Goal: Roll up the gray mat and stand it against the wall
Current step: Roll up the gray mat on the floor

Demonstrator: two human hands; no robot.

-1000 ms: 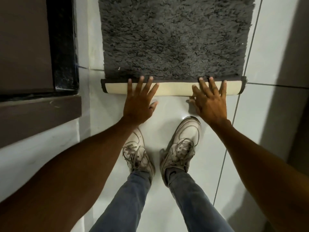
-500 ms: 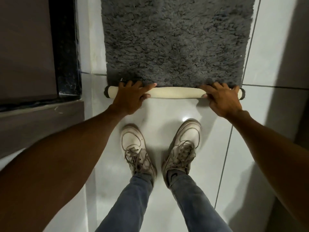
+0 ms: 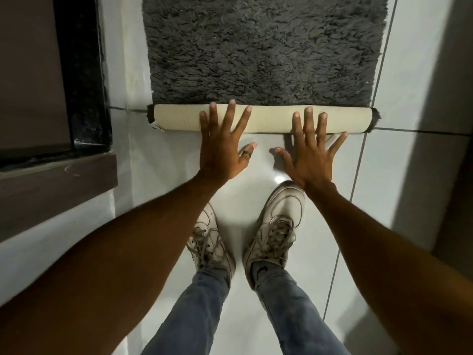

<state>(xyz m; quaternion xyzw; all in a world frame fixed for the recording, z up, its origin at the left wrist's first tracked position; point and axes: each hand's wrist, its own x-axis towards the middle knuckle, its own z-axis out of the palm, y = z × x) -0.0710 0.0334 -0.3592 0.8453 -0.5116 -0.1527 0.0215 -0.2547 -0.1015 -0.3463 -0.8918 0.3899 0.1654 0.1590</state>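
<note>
A shaggy gray mat (image 3: 261,49) lies flat on the white tiled floor ahead of me. Its near edge is rolled into a low cream-backed roll (image 3: 271,120) that runs left to right. My left hand (image 3: 224,147) rests with fingers spread flat on the left half of the roll. My right hand (image 3: 311,152) lies the same way on the right half, thumb on the tile. Neither hand grips the roll; both only press on top of it.
My two white sneakers (image 3: 276,221) stand on the tiles just behind the roll. A dark brown cabinet with a black edge (image 3: 79,73) and a low ledge (image 3: 56,185) stands at the left. A white wall (image 3: 422,73) rises at the right.
The roll has turned further onto the mat and grown thicker. My hands, curled over the roll half a second ago, have flattened with fingers spread on top of it.
</note>
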